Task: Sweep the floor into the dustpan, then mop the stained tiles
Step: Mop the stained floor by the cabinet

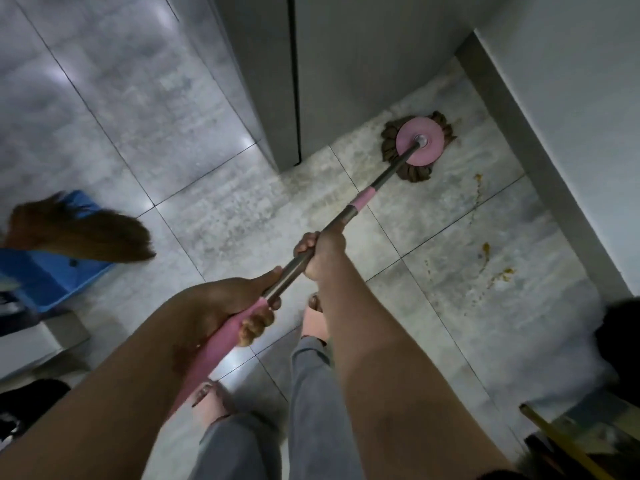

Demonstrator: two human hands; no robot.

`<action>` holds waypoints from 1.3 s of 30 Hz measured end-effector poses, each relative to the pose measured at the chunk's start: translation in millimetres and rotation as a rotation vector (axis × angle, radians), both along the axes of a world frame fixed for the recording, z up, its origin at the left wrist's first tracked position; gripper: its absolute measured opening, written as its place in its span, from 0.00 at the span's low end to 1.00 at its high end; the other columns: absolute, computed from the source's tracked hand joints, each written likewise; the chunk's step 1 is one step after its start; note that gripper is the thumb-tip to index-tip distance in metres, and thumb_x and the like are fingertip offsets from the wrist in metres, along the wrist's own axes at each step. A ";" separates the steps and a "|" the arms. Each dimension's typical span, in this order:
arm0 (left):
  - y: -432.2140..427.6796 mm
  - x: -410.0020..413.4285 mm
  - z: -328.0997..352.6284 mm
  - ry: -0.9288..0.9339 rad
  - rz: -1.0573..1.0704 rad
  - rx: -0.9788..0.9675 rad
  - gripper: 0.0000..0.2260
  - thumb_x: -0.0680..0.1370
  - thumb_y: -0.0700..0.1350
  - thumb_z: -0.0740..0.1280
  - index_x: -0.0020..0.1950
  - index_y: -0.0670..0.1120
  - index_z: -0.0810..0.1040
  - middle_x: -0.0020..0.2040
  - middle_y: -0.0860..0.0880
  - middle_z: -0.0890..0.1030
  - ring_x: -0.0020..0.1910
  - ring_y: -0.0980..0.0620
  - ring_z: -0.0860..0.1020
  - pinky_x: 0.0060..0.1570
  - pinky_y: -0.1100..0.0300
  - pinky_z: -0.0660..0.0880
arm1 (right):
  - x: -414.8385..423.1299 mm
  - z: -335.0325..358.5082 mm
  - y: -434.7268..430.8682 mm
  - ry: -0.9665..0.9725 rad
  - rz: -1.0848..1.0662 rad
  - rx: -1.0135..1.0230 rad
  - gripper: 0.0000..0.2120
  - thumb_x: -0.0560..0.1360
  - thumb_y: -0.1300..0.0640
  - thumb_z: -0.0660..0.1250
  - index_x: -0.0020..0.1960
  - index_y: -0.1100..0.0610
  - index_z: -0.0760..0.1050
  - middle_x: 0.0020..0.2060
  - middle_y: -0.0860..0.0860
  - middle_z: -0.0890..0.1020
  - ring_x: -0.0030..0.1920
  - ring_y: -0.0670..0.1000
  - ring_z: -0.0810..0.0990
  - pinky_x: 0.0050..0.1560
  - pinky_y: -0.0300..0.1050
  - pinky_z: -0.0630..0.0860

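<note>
Left hand [221, 306] wraps the pink end grip of the mop handle [363, 199] nearest the body, and right hand [322, 251] clamps the steel shaft further out: judged a pivot-and-drive hold. Broom [79, 230] lies across the blue dustpan [45, 278] at left, apparently set aside. Yellow-brown stains [502, 273] sit right, unmopped; mop head [419, 146] lies flat on the far tile, left of them.

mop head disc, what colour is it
Pink, ringed by brown mop strands. The mop head disc shows best in the head view, the only one.
</note>
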State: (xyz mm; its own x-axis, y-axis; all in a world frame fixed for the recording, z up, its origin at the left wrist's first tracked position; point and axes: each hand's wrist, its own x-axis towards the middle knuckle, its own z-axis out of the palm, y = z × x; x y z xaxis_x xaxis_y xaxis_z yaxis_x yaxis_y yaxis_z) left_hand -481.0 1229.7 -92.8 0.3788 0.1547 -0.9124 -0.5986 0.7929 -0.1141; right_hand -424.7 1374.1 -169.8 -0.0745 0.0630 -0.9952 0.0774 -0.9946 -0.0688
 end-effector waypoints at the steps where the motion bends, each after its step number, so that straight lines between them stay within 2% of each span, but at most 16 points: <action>1: -11.3 -5.0 4.6 -0.017 0.013 -0.016 0.23 0.70 0.67 0.66 0.36 0.46 0.70 0.24 0.51 0.66 0.18 0.54 0.63 0.18 0.68 0.62 | -3.4 0.4 -11.8 0.010 0.016 -0.029 0.22 0.81 0.39 0.50 0.40 0.56 0.66 0.17 0.49 0.63 0.15 0.48 0.60 0.20 0.34 0.63; 4: -23.8 -11.8 11.7 -0.061 0.052 -0.029 0.22 0.68 0.66 0.67 0.37 0.46 0.71 0.24 0.50 0.64 0.17 0.54 0.62 0.19 0.68 0.63 | -9.8 1.6 -24.8 0.031 0.056 -0.065 0.21 0.81 0.43 0.50 0.39 0.58 0.66 0.16 0.50 0.64 0.16 0.49 0.61 0.22 0.34 0.64; 6: -12.9 -9.6 9.6 -0.059 0.056 -0.019 0.22 0.68 0.65 0.67 0.37 0.46 0.71 0.24 0.50 0.64 0.17 0.54 0.63 0.18 0.68 0.63 | -9.5 1.2 -12.0 0.027 0.070 -0.048 0.21 0.81 0.41 0.51 0.39 0.57 0.65 0.17 0.50 0.63 0.16 0.49 0.61 0.22 0.34 0.64; 9: 26.9 3.9 0.1 -0.072 0.073 0.022 0.22 0.72 0.65 0.66 0.37 0.45 0.71 0.24 0.51 0.66 0.18 0.54 0.64 0.18 0.67 0.64 | 0.9 -1.6 30.1 0.015 0.072 -0.005 0.23 0.79 0.37 0.53 0.48 0.57 0.68 0.18 0.50 0.63 0.17 0.49 0.61 0.21 0.33 0.65; 12: 82.4 24.6 -9.1 -0.088 0.088 0.046 0.24 0.75 0.66 0.63 0.36 0.45 0.71 0.24 0.51 0.66 0.17 0.55 0.64 0.17 0.67 0.65 | 17.7 -3.0 84.4 0.030 0.034 0.066 0.19 0.80 0.38 0.53 0.53 0.55 0.67 0.16 0.48 0.63 0.14 0.47 0.61 0.19 0.32 0.64; 16: 143.0 47.7 -11.2 -0.069 0.001 0.057 0.25 0.76 0.67 0.59 0.35 0.46 0.68 0.22 0.52 0.64 0.16 0.55 0.63 0.18 0.70 0.63 | 45.2 -8.4 139.3 0.004 -0.034 0.091 0.24 0.79 0.35 0.52 0.51 0.56 0.69 0.17 0.48 0.62 0.14 0.47 0.60 0.19 0.32 0.64; 21: 160.4 64.4 -4.0 -0.059 -0.173 0.057 0.25 0.77 0.68 0.56 0.35 0.47 0.66 0.21 0.52 0.65 0.16 0.56 0.63 0.19 0.70 0.61 | 81.7 -10.1 144.9 -0.048 -0.131 0.093 0.29 0.74 0.30 0.56 0.53 0.56 0.71 0.20 0.47 0.63 0.18 0.46 0.61 0.23 0.33 0.64; 27: 134.5 71.8 -4.7 -0.053 -0.296 0.040 0.26 0.76 0.69 0.56 0.36 0.47 0.66 0.21 0.52 0.66 0.16 0.56 0.64 0.20 0.70 0.62 | 103.7 -8.0 111.9 -0.079 -0.215 0.065 0.30 0.72 0.27 0.54 0.44 0.55 0.68 0.19 0.48 0.62 0.16 0.46 0.61 0.20 0.32 0.64; 30: 109.4 73.2 -5.2 -0.053 -0.281 0.038 0.26 0.76 0.70 0.57 0.37 0.46 0.67 0.21 0.53 0.66 0.16 0.57 0.63 0.20 0.71 0.62 | 103.1 -4.5 88.3 -0.095 -0.209 0.060 0.29 0.73 0.27 0.54 0.47 0.54 0.70 0.19 0.48 0.62 0.16 0.47 0.61 0.21 0.33 0.65; 32: 84.8 74.2 -5.4 -0.027 -0.266 0.039 0.25 0.76 0.69 0.58 0.39 0.46 0.69 0.21 0.52 0.66 0.16 0.57 0.63 0.19 0.71 0.61 | 98.8 1.0 64.4 -0.102 -0.187 0.064 0.25 0.73 0.27 0.54 0.50 0.49 0.70 0.19 0.48 0.62 0.16 0.47 0.61 0.21 0.33 0.65; 35: 31.8 73.6 -6.3 0.030 -0.256 0.036 0.26 0.76 0.68 0.58 0.36 0.45 0.68 0.20 0.52 0.67 0.15 0.56 0.64 0.18 0.71 0.61 | 92.7 5.8 13.8 -0.074 -0.159 0.062 0.24 0.72 0.26 0.51 0.50 0.46 0.68 0.18 0.48 0.62 0.15 0.47 0.61 0.21 0.33 0.66; 37: -12.4 70.7 -1.3 0.075 -0.264 0.024 0.26 0.76 0.68 0.58 0.35 0.46 0.68 0.22 0.51 0.67 0.17 0.55 0.64 0.18 0.69 0.62 | 88.7 9.2 -30.6 -0.042 -0.136 0.047 0.25 0.73 0.26 0.49 0.50 0.46 0.67 0.19 0.47 0.62 0.17 0.47 0.61 0.32 0.35 0.74; 38: -36.3 69.2 1.7 0.089 -0.272 0.017 0.26 0.76 0.68 0.58 0.35 0.46 0.68 0.23 0.51 0.67 0.17 0.55 0.64 0.19 0.69 0.62 | 86.4 11.8 -55.9 -0.031 -0.139 0.036 0.24 0.74 0.27 0.49 0.46 0.47 0.67 0.19 0.47 0.62 0.17 0.47 0.61 0.39 0.36 0.76; 39: -61.3 67.3 1.8 0.107 -0.273 0.013 0.26 0.76 0.68 0.58 0.35 0.46 0.69 0.24 0.51 0.67 0.18 0.55 0.64 0.19 0.68 0.62 | 84.4 15.8 -80.1 -0.018 -0.143 0.027 0.25 0.76 0.29 0.49 0.42 0.51 0.66 0.19 0.47 0.63 0.18 0.47 0.61 0.43 0.36 0.76</action>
